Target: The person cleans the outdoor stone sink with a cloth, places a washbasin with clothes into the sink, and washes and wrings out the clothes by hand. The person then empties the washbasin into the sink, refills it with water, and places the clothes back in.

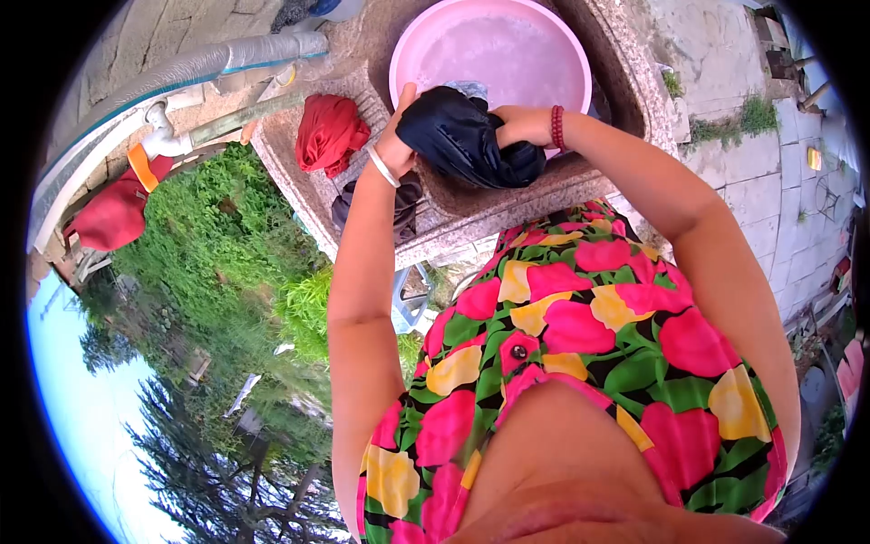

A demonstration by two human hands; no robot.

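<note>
A bundled wet black garment (467, 136) hangs between my hands, over the near rim of a pink basin (399, 68) of cloudy, sudsy water. My left hand (396, 145), with a white bangle at the wrist, grips the bundle's left end. On its right side my right hand (526, 125), below a red bead bracelet, is closed on the cloth, its fingertips partly hidden in the folds. A small light bluish-grey patch of cloth (469, 89) shows behind the bundle. Crumpled red cloth (333, 136) and dark cloth (399, 204) lie left of my left hand.
The basin sits in a speckled stone sink (634, 82) with a ribbed washboard side (362, 95) at the left. A wrapped pipe (227, 59) runs along the wall, with a red cloth item (113, 213) nearby. Green plants (217, 208) grow left; paving (743, 181) lies right.
</note>
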